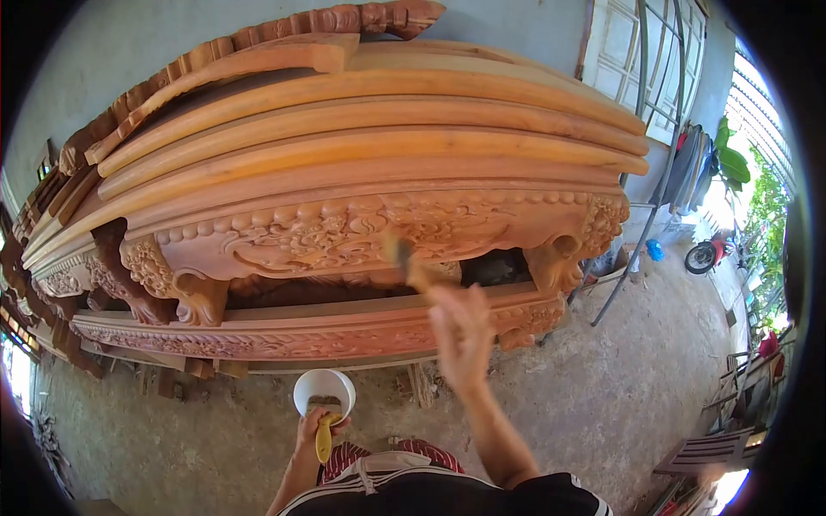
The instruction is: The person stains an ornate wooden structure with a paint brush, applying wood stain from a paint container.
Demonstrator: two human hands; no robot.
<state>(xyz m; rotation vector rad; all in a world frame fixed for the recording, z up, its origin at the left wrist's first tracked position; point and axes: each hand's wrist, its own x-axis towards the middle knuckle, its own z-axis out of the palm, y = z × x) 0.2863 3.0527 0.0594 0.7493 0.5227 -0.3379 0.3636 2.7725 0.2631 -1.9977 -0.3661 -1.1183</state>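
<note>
My right hand (465,335) is closed around the handle of a paintbrush (416,273), slightly smeared by motion. The brush's bristles overlap the carved floral front of a reddish-brown wooden furniture piece (370,225). Lower down, my left hand (311,427) grips a white plastic bucket (301,389) at its near side. A second brush with a yellow handle (323,440) leans over the bucket's rim by my left fingers, its head inside. What liquid the bucket holds is mostly hidden.
Long curved wooden mouldings (361,103) are stacked above the carved panel, against the wall. Below it lies another carved rail (327,342). A metal pole (621,275) slants to the floor at the right. Slatted wood (710,451) lies at the lower right.
</note>
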